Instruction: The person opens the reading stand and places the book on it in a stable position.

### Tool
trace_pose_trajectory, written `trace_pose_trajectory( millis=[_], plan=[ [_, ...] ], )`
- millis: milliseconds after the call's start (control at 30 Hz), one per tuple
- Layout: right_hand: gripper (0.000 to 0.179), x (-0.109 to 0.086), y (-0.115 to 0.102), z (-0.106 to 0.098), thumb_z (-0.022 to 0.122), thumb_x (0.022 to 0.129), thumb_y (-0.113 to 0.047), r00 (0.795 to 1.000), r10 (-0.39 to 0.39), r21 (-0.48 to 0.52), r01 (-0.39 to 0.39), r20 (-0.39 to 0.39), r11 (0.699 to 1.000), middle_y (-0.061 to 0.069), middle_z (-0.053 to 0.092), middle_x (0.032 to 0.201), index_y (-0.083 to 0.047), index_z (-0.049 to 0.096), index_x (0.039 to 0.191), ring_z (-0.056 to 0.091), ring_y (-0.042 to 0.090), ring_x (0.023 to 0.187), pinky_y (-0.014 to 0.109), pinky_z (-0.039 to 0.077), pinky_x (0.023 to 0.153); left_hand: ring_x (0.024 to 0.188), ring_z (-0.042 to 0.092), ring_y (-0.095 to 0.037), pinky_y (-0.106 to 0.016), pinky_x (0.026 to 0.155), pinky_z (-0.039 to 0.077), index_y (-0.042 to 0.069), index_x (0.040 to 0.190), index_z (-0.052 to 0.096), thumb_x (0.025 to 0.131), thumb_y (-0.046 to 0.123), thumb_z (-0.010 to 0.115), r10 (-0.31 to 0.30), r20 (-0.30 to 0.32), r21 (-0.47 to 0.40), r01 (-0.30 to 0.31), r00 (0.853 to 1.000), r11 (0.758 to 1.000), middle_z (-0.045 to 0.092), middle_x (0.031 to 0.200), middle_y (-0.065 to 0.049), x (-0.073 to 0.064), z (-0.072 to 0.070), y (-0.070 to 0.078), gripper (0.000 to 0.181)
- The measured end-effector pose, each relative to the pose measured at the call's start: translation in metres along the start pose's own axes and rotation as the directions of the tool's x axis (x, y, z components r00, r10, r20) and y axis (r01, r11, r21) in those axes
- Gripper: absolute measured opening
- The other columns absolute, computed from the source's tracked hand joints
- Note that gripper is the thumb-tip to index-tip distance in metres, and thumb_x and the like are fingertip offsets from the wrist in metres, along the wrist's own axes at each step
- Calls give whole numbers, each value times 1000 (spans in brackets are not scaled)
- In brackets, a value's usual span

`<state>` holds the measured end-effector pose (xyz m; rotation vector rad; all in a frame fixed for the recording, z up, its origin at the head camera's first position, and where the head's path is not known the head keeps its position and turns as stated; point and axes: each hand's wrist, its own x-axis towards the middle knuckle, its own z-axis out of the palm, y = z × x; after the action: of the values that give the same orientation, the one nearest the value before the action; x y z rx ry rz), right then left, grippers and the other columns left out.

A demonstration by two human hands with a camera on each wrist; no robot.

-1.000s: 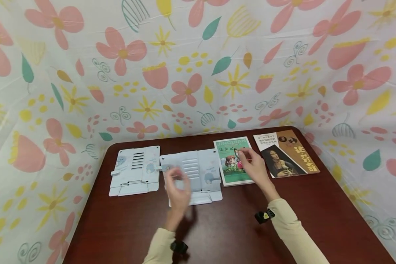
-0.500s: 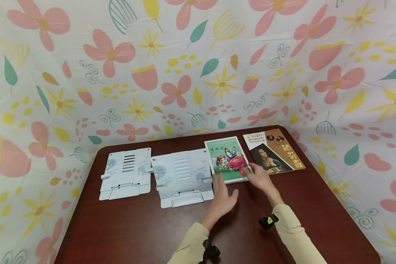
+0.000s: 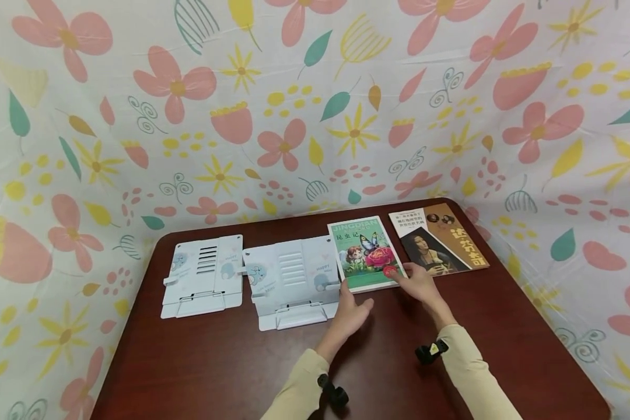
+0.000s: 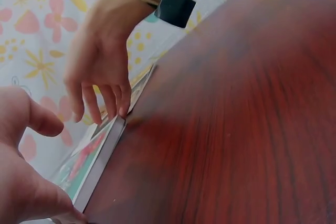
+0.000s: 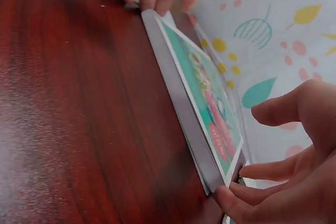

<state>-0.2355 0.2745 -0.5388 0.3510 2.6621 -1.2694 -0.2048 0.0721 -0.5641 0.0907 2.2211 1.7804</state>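
A green-covered book point(image 3: 367, 251) with a butterfly and a red flower on its front lies flat on the table. My left hand point(image 3: 348, 318) is at its near left corner, fingertips against the edge, thumb held away. At the near right corner is my right hand point(image 3: 424, 289). In the right wrist view, fingers of the right hand point(image 5: 294, 177) touch the corner of the book point(image 5: 184, 98), while the thumb stands off the cover. The left wrist view shows the left hand point(image 4: 26, 166) beside the book's end, thumb apart from it.
Left of the book lie two pale folding book stands, the nearer point(image 3: 291, 274) almost touching it and the other point(image 3: 205, 274) farther left. A second book point(image 3: 438, 239) with a painted portrait lies at the right. A flowered cloth point(image 3: 294, 116) hangs behind the dark wooden table point(image 3: 199, 361).
My left hand has moved right, from over the nearer stand to the green book's left corner. My right hand has come down from above the cover to its right corner.
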Motion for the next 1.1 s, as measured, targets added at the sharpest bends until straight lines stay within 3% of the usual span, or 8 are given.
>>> trace_pose_trajectory(
  millis=[167,267,367,500,633,767,867,1100],
  plan=[
    [72,4,5,-5,57,101,-34,998,67,56,-67,6,996,40,41,145,17,34,146,46,51,132,62,43,107,153,19,-41,-58,122,24,-5,158,14,90,23,67,-72,-23,-112,69,997,991,17,164,-30,-3,3,3,91],
    [70,4,10,-8,54,102,-32,995,98,59,-99,15,993,42,39,145,20,35,144,43,52,133,63,41,108,149,28,-42,-57,119,31,-6,155,22,88,14,67,-135,-52,-258,117,990,959,23,161,-31,-5,4,9,83],
    [60,5,16,-11,51,102,-29,995,104,36,-104,1,994,40,50,129,22,46,133,51,48,117,55,49,95,142,37,-42,-55,115,36,-12,150,24,86,2,61,-193,-63,-481,139,979,866,24,158,-35,-7,2,16,75],
    [35,6,22,-18,51,99,-19,995,93,27,-94,28,995,14,54,81,14,59,97,50,26,75,35,44,67,114,50,-28,-44,102,45,-21,147,18,85,-7,52,-240,-55,-685,139,969,715,24,153,-38,-9,-4,23,73],
    [22,4,23,-32,51,96,-13,984,68,95,-85,165,992,-2,44,69,2,58,80,43,13,65,31,45,66,85,49,-12,-26,81,46,-25,143,27,92,-5,53,-262,-63,-722,137,963,678,45,137,-30,-8,-10,23,60],
    [13,-5,21,-47,53,94,-11,963,27,189,-79,267,979,1,45,83,1,57,89,45,15,74,31,45,70,71,48,-6,-18,69,43,-21,130,49,99,2,56,-258,-40,-694,159,965,703,58,92,-6,-6,-15,20,39],
    [14,-13,24,-58,55,93,-10,949,-14,241,-66,316,968,2,44,87,3,52,98,45,15,76,29,43,69,68,49,-7,-19,69,45,-19,129,54,99,2,58,-227,11,-637,182,974,749,56,81,1,-6,-18,18,37],
    [59,-22,51,-79,59,96,-11,877,-192,306,54,441,951,6,65,106,23,34,138,63,10,88,26,54,78,86,61,-10,-28,80,57,-10,129,60,92,2,66,-97,41,-288,105,994,952,67,107,-12,-13,-20,12,40]
  ],
)
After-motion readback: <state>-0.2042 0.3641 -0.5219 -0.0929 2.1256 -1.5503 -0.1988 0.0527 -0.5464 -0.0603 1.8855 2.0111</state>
